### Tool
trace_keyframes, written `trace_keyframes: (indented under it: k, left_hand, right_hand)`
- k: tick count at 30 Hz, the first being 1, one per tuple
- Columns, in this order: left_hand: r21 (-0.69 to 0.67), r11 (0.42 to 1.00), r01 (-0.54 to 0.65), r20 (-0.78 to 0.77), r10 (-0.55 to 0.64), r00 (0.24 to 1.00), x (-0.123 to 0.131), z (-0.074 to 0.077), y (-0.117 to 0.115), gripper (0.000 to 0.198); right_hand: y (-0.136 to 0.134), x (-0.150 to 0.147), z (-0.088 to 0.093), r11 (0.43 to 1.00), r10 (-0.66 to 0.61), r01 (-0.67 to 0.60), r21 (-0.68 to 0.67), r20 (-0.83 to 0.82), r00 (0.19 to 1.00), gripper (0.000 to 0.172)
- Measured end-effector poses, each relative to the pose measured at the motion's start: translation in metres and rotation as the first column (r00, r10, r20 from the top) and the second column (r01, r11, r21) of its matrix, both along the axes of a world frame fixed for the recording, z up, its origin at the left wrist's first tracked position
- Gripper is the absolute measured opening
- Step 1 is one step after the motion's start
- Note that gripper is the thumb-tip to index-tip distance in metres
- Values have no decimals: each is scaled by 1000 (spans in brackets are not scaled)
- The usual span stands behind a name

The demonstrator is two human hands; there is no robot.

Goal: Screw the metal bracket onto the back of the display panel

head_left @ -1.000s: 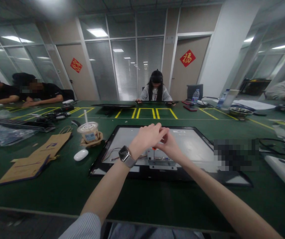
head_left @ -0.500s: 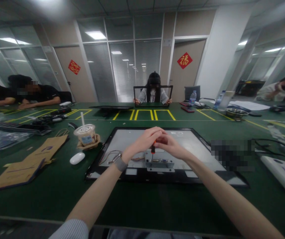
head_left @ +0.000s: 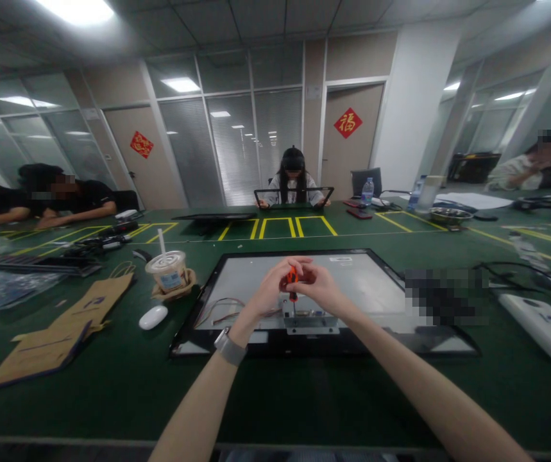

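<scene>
A screwdriver [head_left: 293, 277] with an orange and black handle stands nearly upright, its shaft pointing down onto a metal bracket [head_left: 314, 330]. My left hand [head_left: 271, 285] is closed about the handle from the left, a watch on its wrist. From the right, my right hand [head_left: 321, 285] curls its fingertips onto the same handle; some fingers overlap at the top. Beneath both hands lies a flat display panel [head_left: 381, 279] with a silver back and black border. Thin wires [head_left: 217, 309] run over its left part. The screwdriver's tip is too small to make out clearly.
Left of the panel are a drink cup [head_left: 167, 269], a white mouse [head_left: 153, 317] and a paper bag [head_left: 58, 340]. A white device [head_left: 539, 327] and cables lie right. Opposite, a person holds a black frame [head_left: 294, 197]; other people sit at both sides.
My hands have shifted on the screwdriver, and more of its orange handle shows between them. The view has tilted up slightly. The person opposite has tipped the black frame lower.
</scene>
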State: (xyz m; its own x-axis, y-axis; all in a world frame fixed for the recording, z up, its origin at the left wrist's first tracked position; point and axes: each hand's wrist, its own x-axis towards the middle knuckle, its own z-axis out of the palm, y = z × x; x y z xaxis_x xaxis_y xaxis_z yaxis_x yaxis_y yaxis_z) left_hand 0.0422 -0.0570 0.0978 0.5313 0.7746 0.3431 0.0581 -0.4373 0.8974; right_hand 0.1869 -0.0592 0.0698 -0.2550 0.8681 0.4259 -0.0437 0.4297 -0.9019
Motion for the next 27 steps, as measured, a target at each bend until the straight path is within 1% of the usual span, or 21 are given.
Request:
trace_keyframes:
  k: [2,4,5,8,11,14,15,16,17,19,21,22,24,27]
  left_hand:
    - [-81,994,67,46,-64,997,-8,-3,3,28]
    - [-94,991,93,90,-85,992,-14,-5,6,26]
    - [-87,993,85,106,-76,991,-15,-6,7,26]
    - [-29,999,23,190,-17,982,-12,-9,9,23]
    - [99,993,-60,251,33,967,-3,-12,7,15]
    - [205,953,-222,170,189,967,3,-12,3,14]
    - [225,940,-258,142,231,963,3,-11,2,16]
    - [235,934,-269,121,247,962,2,-9,1,19]
    - [236,937,-257,106,239,965,1,-8,1,24]
    - [204,967,-155,75,142,987,-3,-5,1,32]
    - [132,990,-43,57,36,998,-5,-4,2,31]
    - [97,995,-7,67,1,998,-6,-5,3,31]
    - [50,999,15,116,-20,993,-5,-8,4,32]
    - [59,997,-52,196,40,980,-2,-13,6,27]
  right_hand:
    - [-3,2,1,999,43,-43,8,5,999,27]
    - [-7,4,4,995,95,-95,24,-5,995,28]
    - [-8,5,5,992,121,-121,28,-16,993,29]
    - [-12,3,8,989,150,-149,21,-48,988,34]
    - [-14,0,7,997,69,-68,27,-61,996,31]
    - [-11,-1,3,999,-27,28,27,-34,999,23]
    - [-10,0,2,999,-44,45,23,-21,999,23]
    - [-8,2,1,998,-54,55,20,-9,998,24]
    - [-7,4,0,998,-61,61,22,0,998,26]
    - [-4,8,-1,997,-62,61,41,27,998,28]
    - [-4,12,-1,997,-42,37,74,64,997,26]
    - [-4,14,0,996,-20,13,87,83,996,24]
    - [-6,15,1,994,25,-38,105,118,993,23]
    - [-9,15,2,990,59,-76,119,140,988,27]
